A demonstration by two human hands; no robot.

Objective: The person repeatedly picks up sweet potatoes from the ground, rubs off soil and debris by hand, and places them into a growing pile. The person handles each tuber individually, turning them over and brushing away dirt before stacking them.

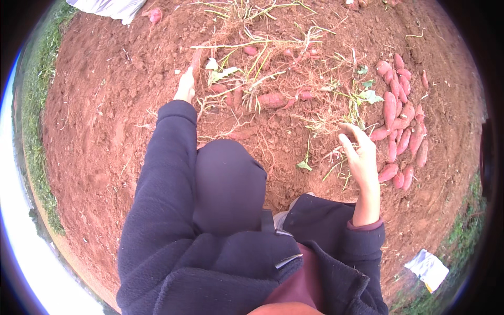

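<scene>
My left hand [186,85] is stretched forward at the left of the uprooted vines, closed around the near end of a long reddish sweet potato [197,59]. Its fingers are partly hidden. My right hand [361,155] hovers by a tangle of roots [325,123], thumb and fingers curved apart with nothing between them. Between the hands, several sweet potatoes lie among stems and roots, one plump one [272,100] near the middle. Green leaves [370,96] hang on stems just beyond my right hand.
Right of my right hand, a pile of red sweet potatoes [389,110] rests on the reddish soil [100,152]. White sheets lie at the far left [113,6] and near right [428,269]. Grass [44,131] borders the soil. My bent knee [228,178] is between my arms.
</scene>
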